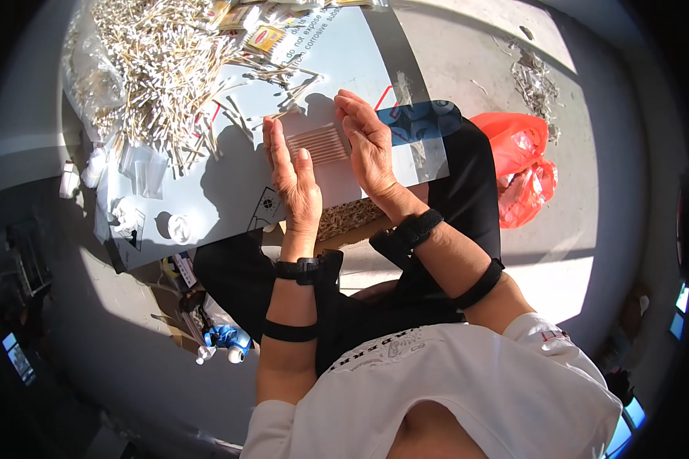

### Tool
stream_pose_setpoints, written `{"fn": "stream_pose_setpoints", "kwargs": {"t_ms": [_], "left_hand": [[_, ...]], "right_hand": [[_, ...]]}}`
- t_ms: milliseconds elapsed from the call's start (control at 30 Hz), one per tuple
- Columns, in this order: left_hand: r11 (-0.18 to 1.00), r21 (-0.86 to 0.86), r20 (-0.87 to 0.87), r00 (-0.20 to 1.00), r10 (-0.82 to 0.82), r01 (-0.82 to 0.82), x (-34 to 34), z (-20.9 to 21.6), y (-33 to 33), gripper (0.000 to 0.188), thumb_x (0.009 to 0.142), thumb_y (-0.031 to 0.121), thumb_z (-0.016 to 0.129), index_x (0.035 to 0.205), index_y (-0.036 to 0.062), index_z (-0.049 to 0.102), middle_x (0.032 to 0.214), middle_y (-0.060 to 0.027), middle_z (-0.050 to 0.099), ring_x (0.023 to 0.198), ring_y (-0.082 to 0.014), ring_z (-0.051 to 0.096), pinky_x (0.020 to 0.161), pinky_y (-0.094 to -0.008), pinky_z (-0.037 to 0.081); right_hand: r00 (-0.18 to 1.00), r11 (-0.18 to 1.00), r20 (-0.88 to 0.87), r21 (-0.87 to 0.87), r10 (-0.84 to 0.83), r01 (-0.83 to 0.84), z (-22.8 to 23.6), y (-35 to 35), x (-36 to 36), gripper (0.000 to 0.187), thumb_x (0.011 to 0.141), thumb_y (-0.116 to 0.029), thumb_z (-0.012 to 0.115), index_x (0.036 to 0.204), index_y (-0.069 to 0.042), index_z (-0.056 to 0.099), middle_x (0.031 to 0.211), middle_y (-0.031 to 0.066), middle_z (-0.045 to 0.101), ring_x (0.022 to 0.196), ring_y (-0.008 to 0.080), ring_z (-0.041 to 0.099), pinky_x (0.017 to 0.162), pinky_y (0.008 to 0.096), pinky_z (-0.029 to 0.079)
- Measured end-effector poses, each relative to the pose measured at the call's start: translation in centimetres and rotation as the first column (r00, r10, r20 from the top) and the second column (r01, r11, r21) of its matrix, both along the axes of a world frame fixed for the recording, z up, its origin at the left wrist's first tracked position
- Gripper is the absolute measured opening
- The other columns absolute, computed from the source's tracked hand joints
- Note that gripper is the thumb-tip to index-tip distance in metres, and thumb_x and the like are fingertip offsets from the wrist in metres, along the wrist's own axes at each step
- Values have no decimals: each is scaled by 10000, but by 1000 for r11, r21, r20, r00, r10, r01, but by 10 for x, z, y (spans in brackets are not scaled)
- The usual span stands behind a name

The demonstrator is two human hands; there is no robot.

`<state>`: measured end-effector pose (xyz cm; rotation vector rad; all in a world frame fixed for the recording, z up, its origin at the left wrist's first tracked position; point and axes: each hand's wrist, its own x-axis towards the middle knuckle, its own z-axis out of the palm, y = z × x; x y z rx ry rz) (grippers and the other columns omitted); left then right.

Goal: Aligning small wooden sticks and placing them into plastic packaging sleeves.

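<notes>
A neat row of cotton swabs (pixel 318 145) lies side by side on the grey board (pixel 237 206), between my two palms. My left hand (pixel 292 180) stands on edge at the left ends of the row, fingers stretched out and thumb up. At the right ends is my right hand (pixel 370 149), its fingers also extended and its palm turned inward. Whether either palm presses on the swab tips I cannot tell. Beyond my hands, loose cotton swabs (pixel 279 75) stray from a large heap (pixel 157 69) at the far left.
Small filled packets (pixel 266 38) lie at the board's far side. Clear plastic bags (pixel 147 172) and a crumpled white piece (pixel 179 228) rest at its left. A box of swabs (pixel 348 219) sits below the near edge. Red plastic bags (pixel 522 164) are on the floor at right.
</notes>
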<state>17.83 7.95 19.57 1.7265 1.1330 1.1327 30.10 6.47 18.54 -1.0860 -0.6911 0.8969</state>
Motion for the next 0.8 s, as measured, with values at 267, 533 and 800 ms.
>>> {"fn": "stream_pose_setpoints", "kwargs": {"t_ms": [267, 533, 800], "left_hand": [[974, 18, -834, 540, -110, 227, -18, 18, -15, 889, 801, 366, 679, 1475, 42, 196, 1552, -116, 150, 1437, -269, 142, 1160, -467, 108], [979, 21, -856, 510, -87, 202, -14, 16, -16, 867, 821, 442, 649, 1465, 39, 232, 1549, -109, 167, 1444, -241, 124, 1164, -466, 74], [980, 20, -865, 494, -81, 197, -13, 14, -17, 856, 839, 459, 624, 1468, 38, 224, 1553, -99, 149, 1443, -242, 126, 1166, -463, 72]], "right_hand": [[621, 995, 777, -69, 102, -76, 13, -28, 25, 106, 756, 1, 661, 856, -21, 636, 821, 97, 570, 769, 310, 596, 665, 357, 504], [456, 999, 890, 10, 14, -50, 5, -28, 22, 111, 750, 9, 667, 849, -34, 640, 799, 91, 561, 730, 285, 581, 639, 367, 488], [433, 998, 901, 40, -15, -49, 4, -28, 22, 104, 720, -1, 660, 820, -17, 633, 785, 97, 552, 720, 281, 578, 633, 366, 490]]}}
